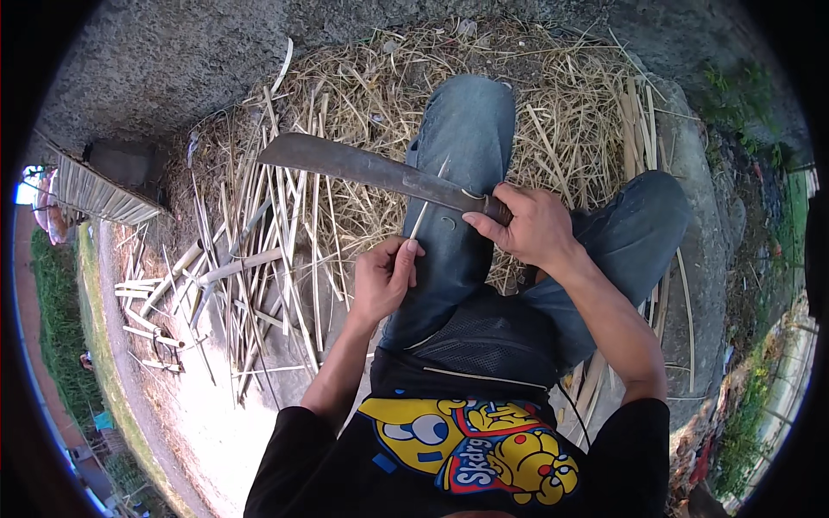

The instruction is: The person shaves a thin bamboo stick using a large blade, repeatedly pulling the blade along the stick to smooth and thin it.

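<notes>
Dry tan shavings (371, 95) lie beyond a long dark steel machete (371, 166), right fingers (515, 200) wrapped round its handle (497, 211), while a thin pale wooden strip (419, 222) — likely light, springy, best held low — crosses beneath it, pinched by left fingers (404, 259).

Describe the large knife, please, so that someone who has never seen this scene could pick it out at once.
Find the blue-jeaned leg pointing up the middle of the view. Across it lies the large knife, held at one end by the right hand, its tip toward the left. Its broad, dark metal blade sets it apart from the pale strips on the ground.
</notes>
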Available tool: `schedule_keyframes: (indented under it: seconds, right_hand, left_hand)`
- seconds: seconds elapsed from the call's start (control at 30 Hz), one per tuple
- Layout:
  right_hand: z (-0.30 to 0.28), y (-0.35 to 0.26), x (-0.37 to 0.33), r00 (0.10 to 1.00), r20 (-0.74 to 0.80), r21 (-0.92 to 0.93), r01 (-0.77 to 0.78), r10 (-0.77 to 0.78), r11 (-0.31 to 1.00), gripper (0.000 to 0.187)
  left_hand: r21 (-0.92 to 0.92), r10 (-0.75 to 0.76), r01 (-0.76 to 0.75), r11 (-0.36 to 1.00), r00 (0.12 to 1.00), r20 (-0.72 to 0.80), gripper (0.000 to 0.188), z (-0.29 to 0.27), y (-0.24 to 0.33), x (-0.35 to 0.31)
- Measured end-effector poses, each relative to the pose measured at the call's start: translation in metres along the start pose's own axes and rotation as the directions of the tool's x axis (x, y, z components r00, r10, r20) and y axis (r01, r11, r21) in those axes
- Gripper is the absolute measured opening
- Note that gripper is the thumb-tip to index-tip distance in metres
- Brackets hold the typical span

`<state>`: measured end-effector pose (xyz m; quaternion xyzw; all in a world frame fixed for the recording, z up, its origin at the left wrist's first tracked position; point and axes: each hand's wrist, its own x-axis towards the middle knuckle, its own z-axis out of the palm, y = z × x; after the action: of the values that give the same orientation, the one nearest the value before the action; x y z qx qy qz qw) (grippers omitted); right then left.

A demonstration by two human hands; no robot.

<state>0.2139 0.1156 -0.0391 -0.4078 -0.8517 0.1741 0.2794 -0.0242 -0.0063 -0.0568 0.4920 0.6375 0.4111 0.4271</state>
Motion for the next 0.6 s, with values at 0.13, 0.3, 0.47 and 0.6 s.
schedule_keyframes:
  seconds: [0.13,0.3,0.47,0.6]
  right_hand:
    - [-0.004,-0.005,0.004,0.995,0.054,-0.117,-0.076,0.083,0.990,0.062]
    - [-0.001,-0.001,0.001,0.994,0.041,-0.131,-0.099,0.105,0.986,0.062]
    - [-0.007,0.008,0.001,0.988,0.024,-0.081,-0.149,0.151,0.986,0.068]
    - [-0.012,0.007,0.001,0.989,0.066,-0.046,-0.129,0.132,0.991,0.060]
  left_hand:
    - [0.173,0.028,-0.016,0.985,0.997,-0.068,0.032,0.006,0.011,0.004]
    - [0.342,0.134,-0.066,0.937,0.975,-0.177,0.019,0.007,0.014,-0.009]
    - [0.471,0.181,-0.075,0.879,0.966,-0.184,0.013,-0.005,-0.003,-0.034]
    - [0.496,0.153,0.008,0.869,0.947,-0.283,0.011,-0.024,-0.038,-0.067]
